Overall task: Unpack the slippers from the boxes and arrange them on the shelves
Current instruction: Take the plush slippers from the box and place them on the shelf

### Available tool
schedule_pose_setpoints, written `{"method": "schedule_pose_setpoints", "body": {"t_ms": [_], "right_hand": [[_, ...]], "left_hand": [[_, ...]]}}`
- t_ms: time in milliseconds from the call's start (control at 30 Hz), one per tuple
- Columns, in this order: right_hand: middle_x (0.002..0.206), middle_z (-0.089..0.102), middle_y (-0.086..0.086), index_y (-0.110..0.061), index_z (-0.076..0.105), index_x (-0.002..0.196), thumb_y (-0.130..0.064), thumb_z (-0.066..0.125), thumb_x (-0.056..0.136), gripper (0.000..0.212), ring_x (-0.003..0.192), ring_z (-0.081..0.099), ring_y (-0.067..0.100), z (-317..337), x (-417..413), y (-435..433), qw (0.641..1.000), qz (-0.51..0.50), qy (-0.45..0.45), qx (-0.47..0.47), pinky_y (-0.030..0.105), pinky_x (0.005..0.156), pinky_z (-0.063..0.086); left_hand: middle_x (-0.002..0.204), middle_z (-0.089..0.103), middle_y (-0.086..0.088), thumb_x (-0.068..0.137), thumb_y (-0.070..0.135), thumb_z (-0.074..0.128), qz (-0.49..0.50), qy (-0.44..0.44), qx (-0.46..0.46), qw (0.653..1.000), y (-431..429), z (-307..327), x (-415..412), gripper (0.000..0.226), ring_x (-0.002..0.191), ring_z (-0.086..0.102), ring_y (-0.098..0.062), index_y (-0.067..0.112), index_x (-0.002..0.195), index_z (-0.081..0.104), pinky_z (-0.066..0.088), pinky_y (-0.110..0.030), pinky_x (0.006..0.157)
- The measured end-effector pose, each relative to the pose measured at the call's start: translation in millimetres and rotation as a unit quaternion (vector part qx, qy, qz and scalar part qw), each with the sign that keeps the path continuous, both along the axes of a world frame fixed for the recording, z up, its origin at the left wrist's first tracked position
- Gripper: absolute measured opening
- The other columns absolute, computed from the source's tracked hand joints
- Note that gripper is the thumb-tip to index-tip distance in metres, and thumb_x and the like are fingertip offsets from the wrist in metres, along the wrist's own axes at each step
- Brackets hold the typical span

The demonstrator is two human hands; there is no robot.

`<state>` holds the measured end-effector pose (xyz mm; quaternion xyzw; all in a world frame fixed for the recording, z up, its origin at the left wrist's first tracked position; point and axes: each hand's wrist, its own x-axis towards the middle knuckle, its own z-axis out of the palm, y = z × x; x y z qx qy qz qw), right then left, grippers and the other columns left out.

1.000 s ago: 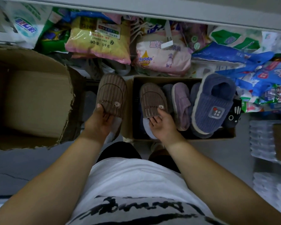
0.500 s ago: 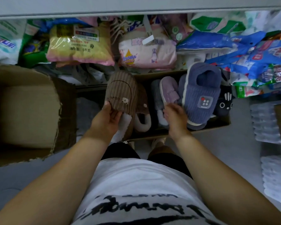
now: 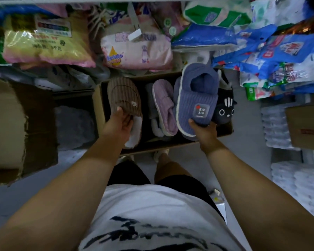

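Your left hand (image 3: 119, 124) gripped the near end of the brown ribbed slipper (image 3: 123, 95), thumb on its corduroy-like upper and fingers curled beneath, by the white fleecy part. You held it over the left end of the open cardboard box (image 3: 170, 146). That looked like a hold meant to lift the soft shoe clear without crushing its rounded far end. Whether a second brown one lay under it could not be told.

Inside the box, between your hands, a lilac plush slipper (image 3: 164, 105) stood on edge with its pale sole rim showing, packed tight against a grey one (image 3: 150, 98), probably to save room.

Your right hand (image 3: 204, 131), well apart from the left, clamped the near tip of the blue knit slipper (image 3: 194, 100), thumb on the upper beside the sewn patch. The slipper was tilted up out of the box, thick white-edged sole underneath, seemingly ready to come out. A black cat-face slipper (image 3: 224, 109) was wedged just beside it, at the right end of the box.

None of these had reached a shelf.
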<state>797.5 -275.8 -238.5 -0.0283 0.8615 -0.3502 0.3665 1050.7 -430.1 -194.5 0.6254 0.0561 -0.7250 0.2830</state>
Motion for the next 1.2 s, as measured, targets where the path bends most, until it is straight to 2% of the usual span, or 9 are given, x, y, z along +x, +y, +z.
{"method": "schedule_pose_setpoints", "body": {"t_ms": [167,333,433,567,733,900,967,1067,1200], "right_hand": [[0.125,0.071,-0.001,-0.019,0.069,0.125,-0.085,0.084,0.025,0.121,0.114,0.068,0.018,-7.4,-6.5,-1.2,0.999,0.034,-0.007,0.013,0.040,0.100,0.055],[0.119,0.071,-0.005,-0.019,0.064,0.125,-0.053,0.093,0.057,0.082,0.106,0.068,0.012,34.3,10.2,-16.6,0.997,0.063,-0.027,-0.045,0.036,0.095,0.056],[0.108,0.073,-0.008,-0.024,0.066,0.112,-0.042,0.089,0.072,0.049,0.100,0.069,0.009,50.4,31.5,-18.9,0.991,0.077,-0.068,-0.085,0.039,0.089,0.058],[0.109,0.077,0.000,-0.017,0.070,0.114,-0.041,0.089,0.073,0.051,0.106,0.072,0.020,58.1,75.7,-25.6,0.972,0.124,-0.157,-0.123,0.044,0.090,0.060],[0.120,0.072,0.005,-0.023,0.068,0.114,-0.039,0.082,0.082,0.039,0.113,0.068,0.022,52.4,119.7,-39.9,0.935,0.194,-0.275,-0.110,0.049,0.098,0.056],[0.114,0.074,0.001,-0.024,0.068,0.112,-0.041,0.078,0.088,0.031,0.107,0.070,0.013,51.1,122.2,-40.6,0.922,0.276,-0.261,-0.078,0.039,0.098,0.057],[0.115,0.072,0.000,-0.021,0.067,0.117,-0.040,0.076,0.089,0.036,0.108,0.069,0.014,46.3,114.8,-37.8,0.924,0.275,-0.256,-0.073,0.033,0.097,0.057],[0.117,0.067,0.002,-0.010,0.063,0.126,-0.042,0.077,0.088,0.052,0.104,0.063,0.013,40.3,86.0,-33.0,0.965,0.229,-0.125,-0.028,0.012,0.080,0.049],[0.107,0.071,0.008,-0.011,0.066,0.105,-0.063,0.075,0.065,0.066,0.100,0.068,0.027,15.2,29.4,-8.1,0.988,0.145,0.044,0.026,0.045,0.089,0.056]], "left_hand": [[0.140,0.058,-0.016,0.107,0.029,0.050,-0.118,-0.044,-0.033,0.992,21.9,14.7,0.1,0.047,0.132,0.055,-0.028,-0.002,0.142,0.048,0.044,-0.039,0.112],[0.139,0.059,-0.013,0.104,0.032,0.055,-0.195,-0.095,-0.075,0.973,35.1,24.8,4.9,0.039,0.124,0.061,-0.026,0.006,0.133,0.053,0.054,-0.034,0.090],[0.143,0.058,-0.013,0.102,0.045,0.054,-0.220,-0.095,-0.088,0.967,34.1,25.8,8.3,0.055,0.126,0.060,-0.026,0.007,0.141,0.051,0.049,-0.041,0.105],[0.139,0.060,-0.003,0.077,0.077,0.057,-0.260,-0.060,-0.118,0.956,33.4,34.6,12.4,0.090,0.130,0.057,-0.021,0.016,0.144,0.053,0.043,-0.045,0.113],[0.124,0.073,0.002,0.064,0.079,0.076,-0.263,-0.119,-0.166,0.943,32.6,37.4,23.6,0.085,0.116,0.068,-0.016,0.023,0.127,0.068,0.054,-0.044,0.101],[0.108,0.073,-0.001,0.077,0.041,0.085,-0.305,-0.230,-0.180,0.906,26.4,29.9,24.7,0.055,0.099,0.071,-0.017,0.013,0.121,0.067,0.059,-0.025,0.074],[0.108,0.072,-0.003,0.073,0.044,0.088,-0.324,-0.287,-0.171,0.885,22.6,23.5,22.9,0.060,0.097,0.070,-0.019,0.010,0.118,0.067,0.059,-0.029,0.076],[0.112,0.071,-0.005,0.067,0.048,0.090,-0.326,-0.334,-0.163,0.869,22.4,18.3,21.0,0.071,0.100,0.069,-0.022,0.008,0.119,0.065,0.059,-0.035,0.081],[0.108,0.066,-0.003,0.073,0.038,0.090,-0.303,-0.384,-0.162,0.857,28.0,22.4,14.5,0.058,0.097,0.063,-0.021,0.007,0.112,0.060,0.052,-0.031,0.077]]}}
